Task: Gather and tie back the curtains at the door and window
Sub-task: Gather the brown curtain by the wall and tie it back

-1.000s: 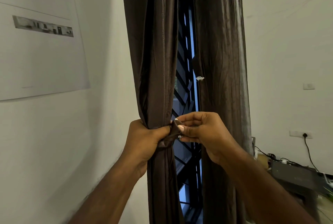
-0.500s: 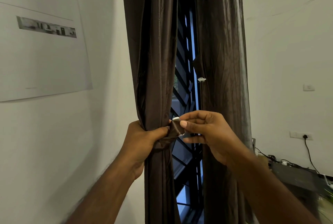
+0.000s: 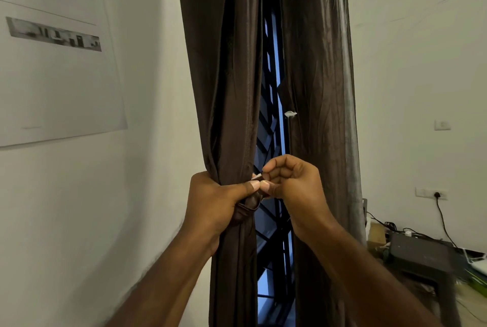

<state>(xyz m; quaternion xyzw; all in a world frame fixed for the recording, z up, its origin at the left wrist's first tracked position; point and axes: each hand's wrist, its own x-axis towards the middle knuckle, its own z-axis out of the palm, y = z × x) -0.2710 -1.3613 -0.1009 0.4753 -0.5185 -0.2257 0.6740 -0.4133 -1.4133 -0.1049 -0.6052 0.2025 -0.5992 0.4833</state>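
Observation:
Two dark brown curtains hang in front of a barred window (image 3: 270, 121). The left curtain (image 3: 226, 76) is bunched into a narrow column. My left hand (image 3: 218, 203) is closed around it at waist height, thumb pressed on a brown fabric tie-back band (image 3: 247, 207) wrapped round the bunch. My right hand (image 3: 292, 181) pinches the band's free end, which has a small white tip, right next to my left thumb. The right curtain (image 3: 319, 89) hangs loose and ungathered behind my right hand, with a small white hook (image 3: 290, 114) on its inner edge.
A white wall with a large poster (image 3: 52, 63) stands at the left. At the lower right, a dark low table (image 3: 419, 255) carries cables, and a plug sits in a wall socket (image 3: 437, 195). A light switch (image 3: 442, 125) is on the right wall.
My right hand has curled tighter and moved in against my left thumb, bringing the band's end close to the bunch. My left hand stays gripping the gathered curtain.

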